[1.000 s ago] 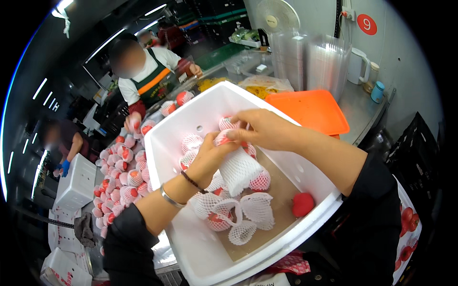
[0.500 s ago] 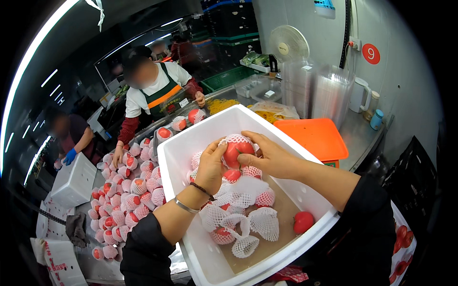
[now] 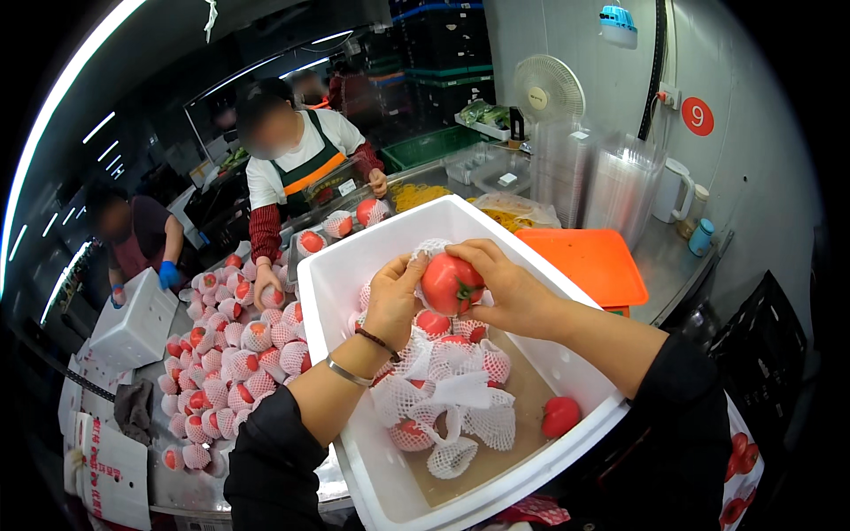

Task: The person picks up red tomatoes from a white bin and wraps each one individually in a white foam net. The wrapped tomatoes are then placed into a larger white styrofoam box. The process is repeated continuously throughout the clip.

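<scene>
Over a white foam box (image 3: 567, 469), my two hands come together around a large red tomato (image 3: 450, 285) with its green stem facing me. My right hand (image 3: 505, 288) grips the tomato from the right, fingers over its top and thumb below. Between thumb and fingers, my left hand (image 3: 392, 296) pinches a white foam net sleeve (image 3: 432, 248) that shows behind the tomato's upper left side. Below lie several netted tomatoes (image 3: 412, 435) and loose foam nets (image 3: 490, 416). A bare tomato (image 3: 560, 416) rests in the box's right corner.
Left of the box, many net-wrapped tomatoes (image 3: 212, 394) cover the metal table. Across it, a co-worker (image 3: 301, 159) in an apron reaches into them. An orange tray (image 3: 584, 265), clear plastic containers (image 3: 620, 190) and a fan (image 3: 549, 88) stand at the right back.
The net that covered the tomato's upper part now sits behind it, leaving the tomato's front bare. The tomato has turned in my hands. The co-worker's hand has shifted among the wrapped tomatoes.
</scene>
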`<state>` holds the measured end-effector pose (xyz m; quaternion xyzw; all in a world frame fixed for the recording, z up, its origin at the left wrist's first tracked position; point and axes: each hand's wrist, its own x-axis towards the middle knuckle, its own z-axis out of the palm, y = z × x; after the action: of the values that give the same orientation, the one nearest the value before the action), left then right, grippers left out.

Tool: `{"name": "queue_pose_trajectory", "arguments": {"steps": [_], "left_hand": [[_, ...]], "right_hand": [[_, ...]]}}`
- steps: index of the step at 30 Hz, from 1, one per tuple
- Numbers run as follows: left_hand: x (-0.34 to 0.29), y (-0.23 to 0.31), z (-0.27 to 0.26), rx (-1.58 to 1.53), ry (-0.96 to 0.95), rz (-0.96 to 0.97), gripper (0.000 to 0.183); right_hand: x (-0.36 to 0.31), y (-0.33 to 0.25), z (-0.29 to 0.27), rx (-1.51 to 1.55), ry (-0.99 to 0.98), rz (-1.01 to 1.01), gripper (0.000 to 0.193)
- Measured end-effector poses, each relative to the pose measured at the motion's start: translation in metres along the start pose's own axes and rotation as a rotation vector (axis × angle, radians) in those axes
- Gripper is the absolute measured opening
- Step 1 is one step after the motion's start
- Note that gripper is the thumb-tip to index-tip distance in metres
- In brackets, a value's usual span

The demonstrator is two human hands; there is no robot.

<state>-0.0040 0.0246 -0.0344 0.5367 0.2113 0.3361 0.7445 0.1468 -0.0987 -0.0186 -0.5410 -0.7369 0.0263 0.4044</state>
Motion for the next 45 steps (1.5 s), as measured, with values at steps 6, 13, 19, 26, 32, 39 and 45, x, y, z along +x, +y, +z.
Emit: {"name": "queue_pose_trajectory", "arguments": {"steps": [6,13,19,26,32,39,45], "left_hand": [[-0.004,0.006,0.000,0.056,0.035,0.036,0.027],[-0.001,0.004,-0.003,-0.016,0.014,0.048,0.033],[-0.009,0.005,0.002,0.130,-0.245,0.137,0.054],[-0.003,-0.011,0.000,0.978,-0.174,0.322,0.077],[0.000,-0.018,0.001,0.353,-0.363,0.310,0.080],[-0.006,0.003,0.006,0.093,-0.258,-0.062,0.056],[0.000,-0.005,-0.006,0.105,-0.301,-0.275,0.072]], "right_hand": [[-0.001,0.003,0.004,-0.063,0.011,-0.014,0.077],[0.002,0.005,0.004,0.025,0.087,-0.146,0.084],[0.009,-0.001,-0.008,0.745,0.102,0.464,0.063],[0.010,0.008,-0.014,1.019,0.069,0.785,0.059],[0.007,0.009,-0.010,0.748,-0.088,0.680,0.057],[0.000,0.011,-0.006,0.254,-0.075,0.318,0.073],[0.002,0.007,-0.008,0.307,-0.096,0.380,0.063]]}}
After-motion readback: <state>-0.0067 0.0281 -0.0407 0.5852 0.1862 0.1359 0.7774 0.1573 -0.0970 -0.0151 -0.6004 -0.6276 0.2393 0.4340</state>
